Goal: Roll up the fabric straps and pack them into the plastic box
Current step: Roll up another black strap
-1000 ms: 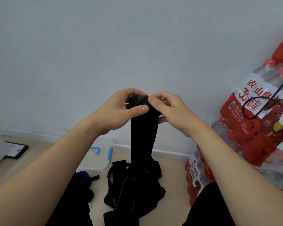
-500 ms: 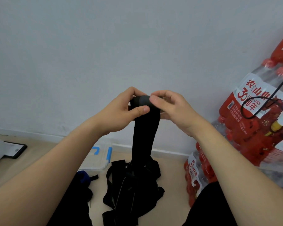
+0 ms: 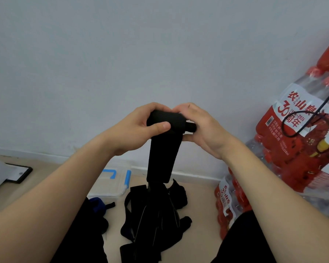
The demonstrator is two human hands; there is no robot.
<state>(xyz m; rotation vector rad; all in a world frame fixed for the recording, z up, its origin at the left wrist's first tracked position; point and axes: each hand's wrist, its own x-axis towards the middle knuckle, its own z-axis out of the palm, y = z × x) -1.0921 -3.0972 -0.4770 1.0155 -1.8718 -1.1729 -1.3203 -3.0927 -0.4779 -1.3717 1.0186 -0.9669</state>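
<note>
One black strap [image 3: 162, 158] is held up before the wall. Its upper end is wound into a thick roll, and its flat, matte tail hangs down toward a heap [image 3: 154, 215] on the floor. The roll is gripped by the left hand [image 3: 139, 130], with fingers curled over it and the thumb pressed on its front. Its right end is pinched by the curled fingers of the right hand [image 3: 203, 128]. The heap is made of more black straps, whose number cannot be told. One clear box [image 3: 106, 194] with two blue latches is seen just left of the heap. At least two packs [image 3: 292, 145] of red bottles are stacked at the right.
</note>
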